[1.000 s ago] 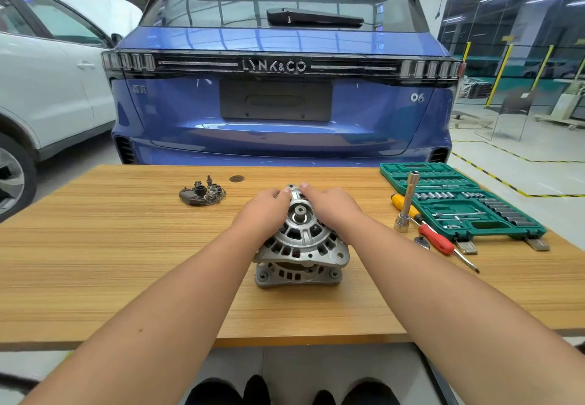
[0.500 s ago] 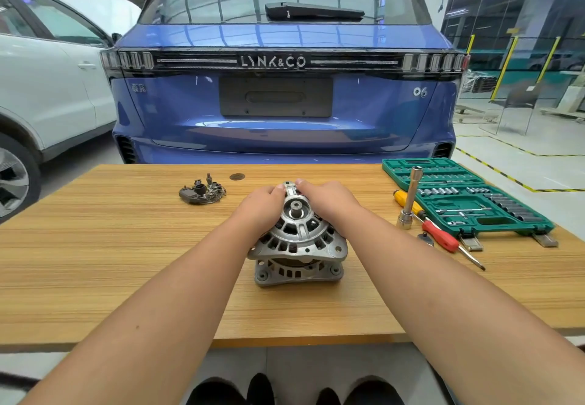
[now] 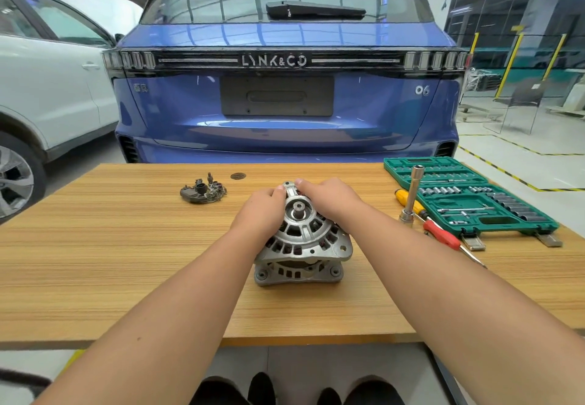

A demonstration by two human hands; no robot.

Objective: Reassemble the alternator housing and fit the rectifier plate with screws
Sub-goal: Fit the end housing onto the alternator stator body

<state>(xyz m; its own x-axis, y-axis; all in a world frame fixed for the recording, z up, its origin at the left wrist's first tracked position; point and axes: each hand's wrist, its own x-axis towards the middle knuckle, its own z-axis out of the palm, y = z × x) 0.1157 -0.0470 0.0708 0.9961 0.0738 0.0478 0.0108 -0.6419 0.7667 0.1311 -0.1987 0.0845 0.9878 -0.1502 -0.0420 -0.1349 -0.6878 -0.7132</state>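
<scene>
A: Workshop floor, wooden table [image 3: 95, 278], blue car [image 3: 285, 103] right behind it, white car [image 3: 47, 88] off left. Hands?

B: Both on the alternator housing [image 3: 300, 246], mid-table. Left hand [image 3: 262, 214] wraps the upper half's left side, right hand [image 3: 329, 202] curls over the far right edge; fingertips of both meet at the top lug. Neither holds a tool.

A: Change from a second ago?

B: The upper half has tipped toward the camera: shaft end faces up at us now and a gap shows over the lower half on the near side. My guess is it's being wiggled to seat, so the halves aren't closed yet and no screws go in.

A: Rectifier plate?

B: Rectifier plate [image 3: 204, 191] lies untouched at far left, well apart from the housing.

A: Counts, moving out?

B: One housing in two halves, one plate, one upright socket extension [image 3: 411, 195], two screwdrivers, yellow handle [image 3: 408, 200] and red handle [image 3: 443, 236], one green socket case [image 3: 474, 202], open. Two cars. Loose screws: can't tell.
</scene>
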